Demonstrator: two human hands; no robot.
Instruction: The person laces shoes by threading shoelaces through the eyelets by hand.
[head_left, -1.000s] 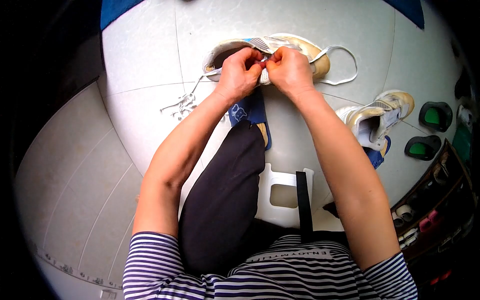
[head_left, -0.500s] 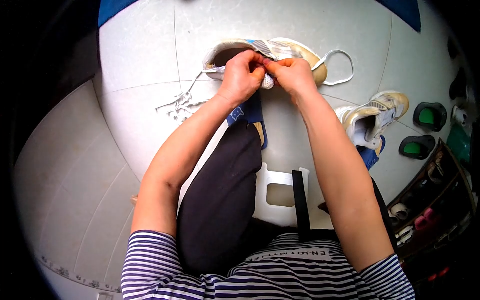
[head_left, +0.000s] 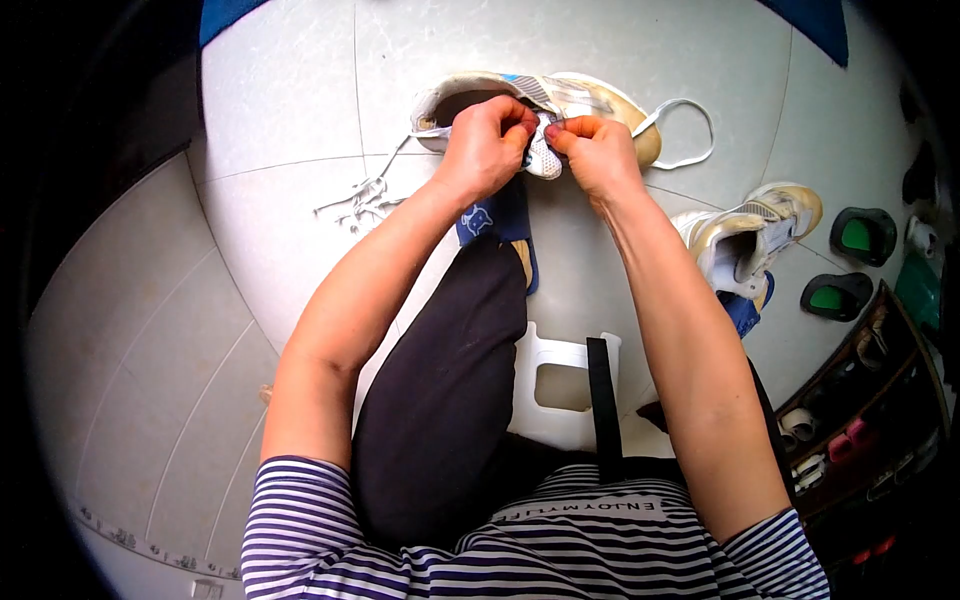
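A worn white and beige sneaker (head_left: pixel 585 95) lies on the tiled floor, its opening to the left and its toe to the right. My left hand (head_left: pixel 487 150) is closed at the sneaker's lacing edge, with thumb and fingertips pinched beside the mesh tongue (head_left: pixel 543 163). On the tongue's other side is my right hand (head_left: pixel 602 158), its thumb and index finger pinched together; what lies between them is too small to make out. A white lace loop (head_left: pixel 708 130) curves past the toe. More loose white lace (head_left: pixel 365 203) lies bunched to the left of my left hand.
The second sneaker (head_left: pixel 735 245) stands at the right. Beyond it are dark slippers with green insoles (head_left: pixel 862 236) and a shoe rack (head_left: pixel 870 395). A blue slipper (head_left: pixel 492 215) is on my foot. A white plastic stool (head_left: pixel 530 385) is under me.
My hands have drawn slightly apart at the tongue, and more of the white mesh shows between them. The sneaker stays in about the same place.
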